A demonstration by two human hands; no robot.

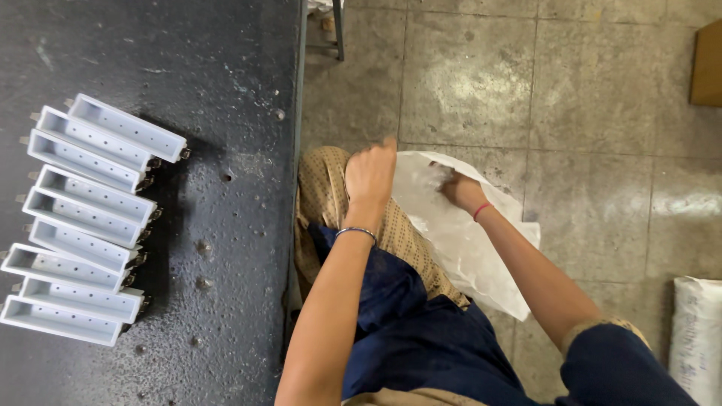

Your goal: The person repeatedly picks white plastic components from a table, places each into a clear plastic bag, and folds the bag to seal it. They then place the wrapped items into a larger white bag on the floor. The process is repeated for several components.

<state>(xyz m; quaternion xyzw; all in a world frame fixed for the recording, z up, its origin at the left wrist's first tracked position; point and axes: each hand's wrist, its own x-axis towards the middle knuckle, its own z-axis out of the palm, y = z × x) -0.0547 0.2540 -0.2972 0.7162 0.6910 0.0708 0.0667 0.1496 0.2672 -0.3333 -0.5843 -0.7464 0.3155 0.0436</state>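
White plastic bag [459,233] was seen held open beside the person's lap, over the tiled floor [587,113]. It looked thin, crinkled and translucent, its mouth gathered into folds near the top and its body slanting down and away toward the right forearm. The left hand [370,174] was closed in a loose fist on the bag's upper rim, knuckles up, a metal bangle [356,232] worn at the wrist. The right hand [457,188] was pushed into the mouth of the bag, just beside the left hand; its fingers were hidden by the plastic, so it could not be told how far it was open or whether anything was grasped. A red thread band [481,210] was seen at that wrist. Well apart from the left hand, on its far outer side, a stack of long white channel-shaped casings [83,218] with rows of small holes was laid on the dark, pitted counter [218,90].
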